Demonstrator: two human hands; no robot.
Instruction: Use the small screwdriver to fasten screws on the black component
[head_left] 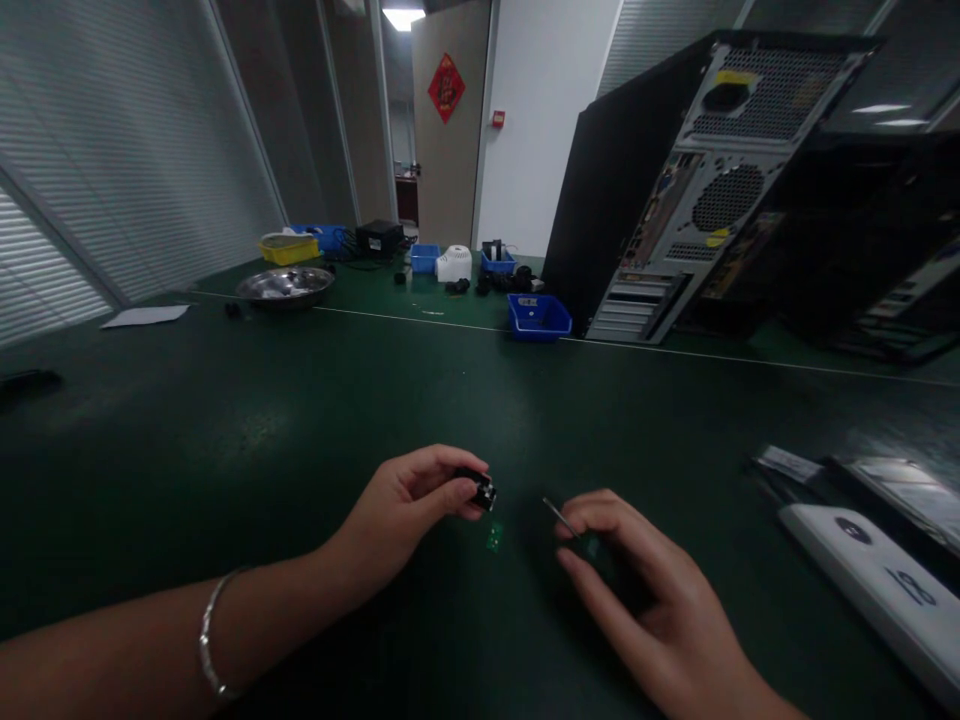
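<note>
My left hand (pixel 427 500) pinches a small black part (pixel 480 488) with a pale, metallic-looking end between thumb and fingers. Just below it, a small green circuit board (pixel 494 538) lies flat on the dark green table (pixel 360 400). To the right, my right hand (pixel 637 580) is closed around a thin metal-shafted tool (pixel 559 515). The tool's tip points up and left toward the black part, with a gap between them. My fingers and shadow hide the rest of the tool, so its exact kind does not show.
A white device marked 18 (pixel 877 570) lies at the right edge. Behind stand a black computer tower (pixel 622 180), a blue bin (pixel 538 318) and a metal bowl (pixel 285 288). A white sheet (pixel 146 316) lies at far left.
</note>
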